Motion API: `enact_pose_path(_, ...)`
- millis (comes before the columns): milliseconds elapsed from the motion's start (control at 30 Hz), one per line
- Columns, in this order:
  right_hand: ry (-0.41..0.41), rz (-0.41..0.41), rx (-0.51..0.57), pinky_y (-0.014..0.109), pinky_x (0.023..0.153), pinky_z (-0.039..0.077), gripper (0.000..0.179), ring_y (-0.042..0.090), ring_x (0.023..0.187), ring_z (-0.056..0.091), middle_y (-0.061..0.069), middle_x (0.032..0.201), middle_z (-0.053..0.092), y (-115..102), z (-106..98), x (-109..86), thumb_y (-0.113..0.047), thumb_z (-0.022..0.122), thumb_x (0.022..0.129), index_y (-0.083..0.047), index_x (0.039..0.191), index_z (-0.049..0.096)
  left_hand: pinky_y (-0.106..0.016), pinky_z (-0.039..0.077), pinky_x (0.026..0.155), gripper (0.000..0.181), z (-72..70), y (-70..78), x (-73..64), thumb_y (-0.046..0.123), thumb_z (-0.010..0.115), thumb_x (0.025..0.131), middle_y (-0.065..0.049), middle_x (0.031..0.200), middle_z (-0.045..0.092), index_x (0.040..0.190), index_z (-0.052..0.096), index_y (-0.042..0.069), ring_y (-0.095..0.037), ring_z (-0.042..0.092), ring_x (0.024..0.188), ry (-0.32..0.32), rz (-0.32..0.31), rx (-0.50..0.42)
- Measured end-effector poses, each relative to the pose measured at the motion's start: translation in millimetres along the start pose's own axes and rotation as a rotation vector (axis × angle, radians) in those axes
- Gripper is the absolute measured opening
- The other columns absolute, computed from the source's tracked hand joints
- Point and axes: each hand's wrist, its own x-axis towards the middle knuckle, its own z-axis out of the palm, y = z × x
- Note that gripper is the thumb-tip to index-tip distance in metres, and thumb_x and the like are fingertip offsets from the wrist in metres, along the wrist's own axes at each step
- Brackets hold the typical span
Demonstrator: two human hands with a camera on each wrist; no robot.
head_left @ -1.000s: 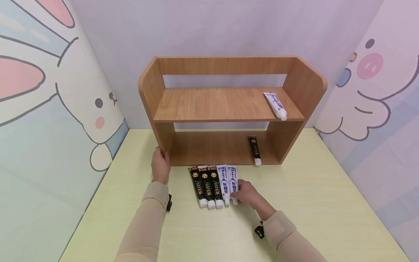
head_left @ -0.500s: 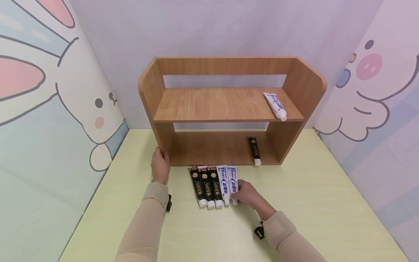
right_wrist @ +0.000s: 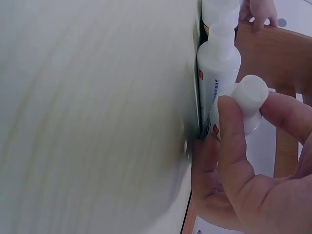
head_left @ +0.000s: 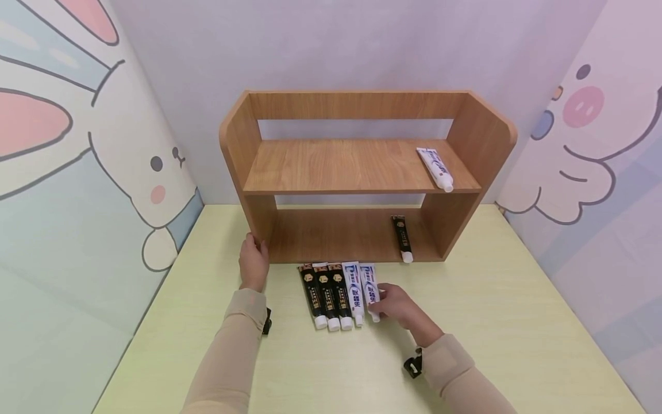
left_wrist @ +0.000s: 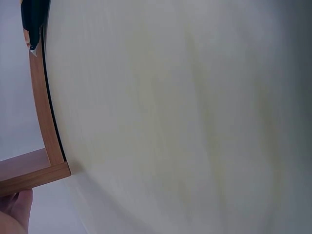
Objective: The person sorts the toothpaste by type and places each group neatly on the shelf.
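Note:
My right hand (head_left: 399, 305) pinches a white toothpaste tube (head_left: 369, 283) near its cap, at the right end of a row on the table. In the right wrist view its white cap (right_wrist: 253, 92) sits between thumb and fingers, tilted up from the neighbouring white tube (right_wrist: 220, 58). Another white toothpaste tube (head_left: 354, 293) and several black toothpaste tubes (head_left: 324, 296) lie to the left. My left hand (head_left: 253, 264) grips the lower front edge of the wooden shelf's left side panel (head_left: 253, 213); the left wrist view catches only part of its fingers (left_wrist: 20, 209).
The two-tier wooden shelf (head_left: 341, 167) stands behind the row. One white toothpaste tube (head_left: 436, 169) lies on its upper board at the right, and one black toothpaste tube (head_left: 401, 237) on the lower board. Cartoon-printed walls (head_left: 155, 115) surround the pale table (head_left: 517, 322).
The rightmost white tube has turned slightly, its cap end shifting right and away from its neighbour, along with my right hand. My left hand stays in place.

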Motion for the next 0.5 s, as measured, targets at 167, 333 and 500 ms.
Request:
enact_pose_path(167,-0.008,0.012,0.059,0.037,0.067,0.056,0.065,0.025,0.078,0.061,0.020,0.100,0.059,-1.2,-4.4,-2.7,0.008,0.071,0.079,0.016,0.136,0.040,-0.052,0.049,0.087,0.028,-0.1,-0.8,0.4,0.009,0.054,0.100,-0.022,0.115,0.054,0.124,0.046,-0.002,-0.038,0.057,0.104,0.006,0.004,0.012)
enact_pose_path(333,-0.008,0.035,0.049,0.037,0.068,0.056,0.067,0.025,0.081,0.060,0.021,0.105,0.058,-4.2,-8.9,-7.0,0.006,0.072,0.080,0.013,0.138,0.040,-0.053,0.050,0.087,0.028,-0.1,0.0,0.5,0.010,0.054,0.101,-0.022,0.115,0.054,0.125,0.045,-0.002,-0.039,0.057,0.105,0.004,0.010,0.006)
enact_pose_path(500,-0.008,0.040,0.071,0.037,0.068,0.056,0.069,0.025,0.081,0.060,0.023,0.112,0.055,-6.3,-12.9,-11.7,0.007,0.072,0.080,0.011,0.140,0.039,-0.052,0.050,0.087,0.028,-0.7,1.5,-0.2,0.010,0.054,0.100,-0.022,0.116,0.054,0.125,0.046,-0.002,-0.038,0.057,0.105,0.000,0.004,0.002)
